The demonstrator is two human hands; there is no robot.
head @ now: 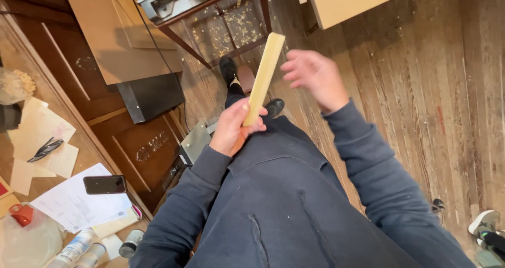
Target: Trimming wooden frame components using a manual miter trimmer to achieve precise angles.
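Observation:
My left hand (234, 126) grips the lower end of a short, pale strip of wood (264, 73), which stands tilted up and to the right in front of my body. Just right of the strip's top end hovers my right hand (313, 78), blurred, fingers spread, holding nothing and not touching the wood. Both arms are in dark blue sleeves. Below the hands I see my dark blue top and my black shoes on the floor.
A plank floor (421, 89) strewn with wood shavings stretches to the right. A metal machine stand (210, 15) sits at the top, with brown boards (121, 36) leaning at left. The worktop at left carries papers (73, 199), a phone (104, 184), pliers (46, 148) and bottles.

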